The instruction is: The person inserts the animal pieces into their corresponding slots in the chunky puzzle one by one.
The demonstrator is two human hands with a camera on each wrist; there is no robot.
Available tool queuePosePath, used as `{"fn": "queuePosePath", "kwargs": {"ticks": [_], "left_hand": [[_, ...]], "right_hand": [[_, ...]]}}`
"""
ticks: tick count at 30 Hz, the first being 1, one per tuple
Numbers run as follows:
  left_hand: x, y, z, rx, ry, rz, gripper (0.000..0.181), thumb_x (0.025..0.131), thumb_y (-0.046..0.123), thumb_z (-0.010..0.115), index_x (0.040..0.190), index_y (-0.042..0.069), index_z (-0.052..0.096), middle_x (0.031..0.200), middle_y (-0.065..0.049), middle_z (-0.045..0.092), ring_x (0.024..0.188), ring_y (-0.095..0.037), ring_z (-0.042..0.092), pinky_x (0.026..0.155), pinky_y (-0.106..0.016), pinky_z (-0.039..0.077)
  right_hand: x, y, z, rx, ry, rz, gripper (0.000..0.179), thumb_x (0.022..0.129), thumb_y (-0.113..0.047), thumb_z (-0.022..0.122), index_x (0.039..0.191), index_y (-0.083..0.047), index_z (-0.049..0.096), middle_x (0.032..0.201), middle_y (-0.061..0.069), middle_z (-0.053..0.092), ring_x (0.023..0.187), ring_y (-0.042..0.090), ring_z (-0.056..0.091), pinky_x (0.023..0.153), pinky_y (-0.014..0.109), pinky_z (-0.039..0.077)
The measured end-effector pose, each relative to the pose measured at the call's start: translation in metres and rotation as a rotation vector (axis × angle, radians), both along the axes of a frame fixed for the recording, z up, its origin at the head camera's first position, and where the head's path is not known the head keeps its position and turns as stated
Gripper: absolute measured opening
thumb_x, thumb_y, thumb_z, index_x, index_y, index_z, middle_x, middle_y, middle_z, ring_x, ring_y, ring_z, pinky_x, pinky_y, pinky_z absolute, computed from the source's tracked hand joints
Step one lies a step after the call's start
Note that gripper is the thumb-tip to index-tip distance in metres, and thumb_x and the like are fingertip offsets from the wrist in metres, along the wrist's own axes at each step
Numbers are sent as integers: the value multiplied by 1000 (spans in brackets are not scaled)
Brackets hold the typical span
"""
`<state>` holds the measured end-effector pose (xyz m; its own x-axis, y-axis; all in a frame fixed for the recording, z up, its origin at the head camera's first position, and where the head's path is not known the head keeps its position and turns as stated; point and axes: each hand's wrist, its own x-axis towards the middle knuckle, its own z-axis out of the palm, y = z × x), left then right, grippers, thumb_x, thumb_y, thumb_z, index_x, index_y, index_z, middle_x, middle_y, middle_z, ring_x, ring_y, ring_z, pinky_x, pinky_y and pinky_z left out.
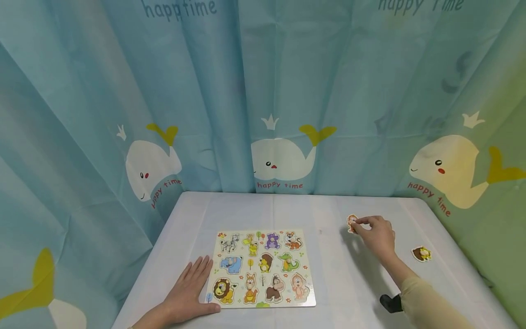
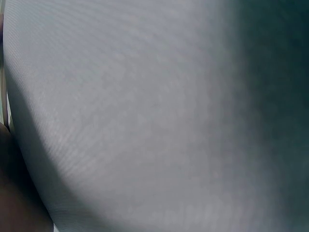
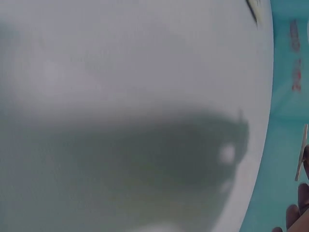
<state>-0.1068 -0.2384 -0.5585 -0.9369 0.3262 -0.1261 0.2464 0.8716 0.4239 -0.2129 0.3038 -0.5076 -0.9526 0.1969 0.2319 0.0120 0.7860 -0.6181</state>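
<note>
On the table lies a flat animal puzzle board (image 1: 263,303) with a lion, zebra, elephant, crocodile and several other animals. My left hand (image 1: 186,289) rests with its fingers straight along the board's left edge, its thumb at the lower left corner. Above the table, right of the board, my right hand (image 1: 378,236) pinches a small orange-brown monkey puzzle piece (image 1: 351,223) between thumb and fingers. In the right wrist view that puzzle piece (image 3: 301,154) appears edge-on beside the fingertips (image 3: 303,192). The left wrist view shows mostly blurred white tablecloth.
A loose brown and yellow puzzle piece (image 1: 422,254), resembling a hedgehog, lies on the table right of the right hand. A black strap-like item (image 1: 391,303) shows at the right sleeve (image 1: 429,301). Blue curtains (image 1: 218,160) with whale prints hang behind the white table (image 1: 328,274).
</note>
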Motion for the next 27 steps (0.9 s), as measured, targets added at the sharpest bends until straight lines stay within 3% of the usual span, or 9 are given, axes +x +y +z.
{"fn": "queuePosePath", "kwargs": {"ticks": [5,15,27], "left_hand": [[-1,1,2,10,-10,-6,127,72,80,69,162,3,23,170,-13,16,157,-34,5,115,-23,-20],[-1,2,2,-13,-19,-1,129,72,83,67,163,5,22,171,-11,14,157,-32,4,123,-38,-11],[-2,1,3,-19,-30,-3,128,72,81,69,163,4,22,171,-12,15,157,-33,4,125,-52,0]], "right_hand": [[8,-21,2,-20,35,88,26,93,-27,77,104,-4,79,120,23,64,106,40,54,87,61,39],[23,-57,10,-87,38,175,17,88,-24,83,95,-8,80,113,14,66,103,32,52,79,42,41],[36,-82,11,-103,53,232,8,85,-19,86,87,-15,79,103,3,65,104,26,52,83,43,42]]}}
